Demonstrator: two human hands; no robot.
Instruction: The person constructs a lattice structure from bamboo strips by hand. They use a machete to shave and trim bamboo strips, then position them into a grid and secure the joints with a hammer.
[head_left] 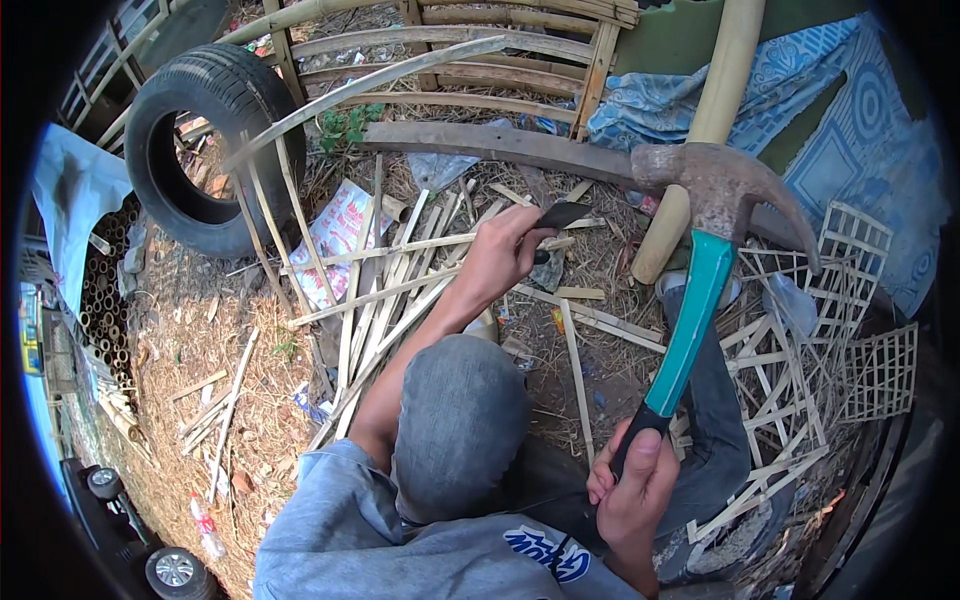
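My right hand [637,485] grips the black end of a claw hammer [690,325] with a teal handle. The hammer's rusty head is raised and overlaps a pale bamboo pole [722,80] in the picture. My left hand [505,250] is closed around a dark, flat, blade-like tool [565,214]; its tip points right, and the fist hides the rest. Under my left forearm lie many thin split bamboo strips [400,305], crossing one another. A bent knee in grey denim [462,430] rises between my arms.
A black tyre [215,150] stands at the far left before a bamboo slat frame [480,45]. A dark curved plank [500,148] lies beyond my hands. Blue patterned cloth [830,130] hangs far right, above bamboo lattice pieces [855,250]. A plastic bottle [207,525] lies left.
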